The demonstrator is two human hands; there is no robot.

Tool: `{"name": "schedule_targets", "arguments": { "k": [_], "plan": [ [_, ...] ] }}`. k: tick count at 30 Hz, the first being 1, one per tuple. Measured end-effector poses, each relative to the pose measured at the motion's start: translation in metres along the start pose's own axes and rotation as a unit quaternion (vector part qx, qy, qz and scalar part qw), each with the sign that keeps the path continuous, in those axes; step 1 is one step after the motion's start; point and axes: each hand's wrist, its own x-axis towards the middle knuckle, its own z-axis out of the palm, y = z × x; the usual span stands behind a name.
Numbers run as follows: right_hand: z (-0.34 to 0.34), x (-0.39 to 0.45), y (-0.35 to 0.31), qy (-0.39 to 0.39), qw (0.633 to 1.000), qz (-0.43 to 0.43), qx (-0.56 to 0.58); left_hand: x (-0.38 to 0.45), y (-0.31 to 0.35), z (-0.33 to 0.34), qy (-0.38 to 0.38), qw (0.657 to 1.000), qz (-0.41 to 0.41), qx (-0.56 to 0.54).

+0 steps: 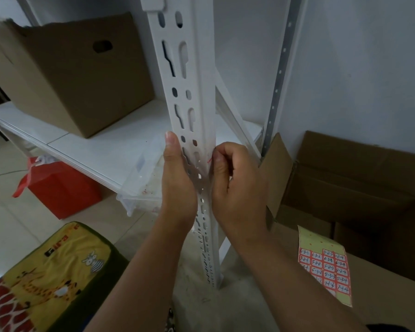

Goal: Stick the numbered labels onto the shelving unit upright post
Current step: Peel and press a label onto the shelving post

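You are mid-application: your left hand (177, 178) lies flat along the slotted face of the white upright post (189, 97), fingers straight, steadying it, while your right hand (235, 185) curls its fingertips to pinch and press a red-edged label (210, 160) against the post's right edge. The label sheet (326, 267) rests on the cardboard box (381, 283) to your right. Judging by this, you next need to smooth the label flat, then reach for another.
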Motion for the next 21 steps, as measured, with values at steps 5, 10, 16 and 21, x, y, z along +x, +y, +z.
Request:
{"name": "schedule_targets", "arguments": {
  "k": [5, 10, 16, 21],
  "plan": [
    [-0.0005, -0.0004, 0.0004, 0.014, 0.998, -0.054, -0.008, -0.0012, 0.0003, 0.0002, -0.003, 1.000, 0.003, 0.005],
    [-0.0023, 0.0027, -0.0030, 0.005, 0.997, -0.076, -0.011, -0.0014, 0.0014, 0.0019, -0.004, 1.000, -0.005, 0.005],
    [-0.0014, 0.0037, -0.0034, -0.001, 0.996, -0.084, -0.008, -0.0029, 0.0016, 0.0018, -0.012, 1.000, 0.000, 0.013],
    [-0.0016, 0.0044, 0.0016, -0.007, 0.996, -0.089, -0.011, -0.0005, -0.0012, -0.0017, -0.006, 1.000, -0.011, 0.013]
  ]
}}
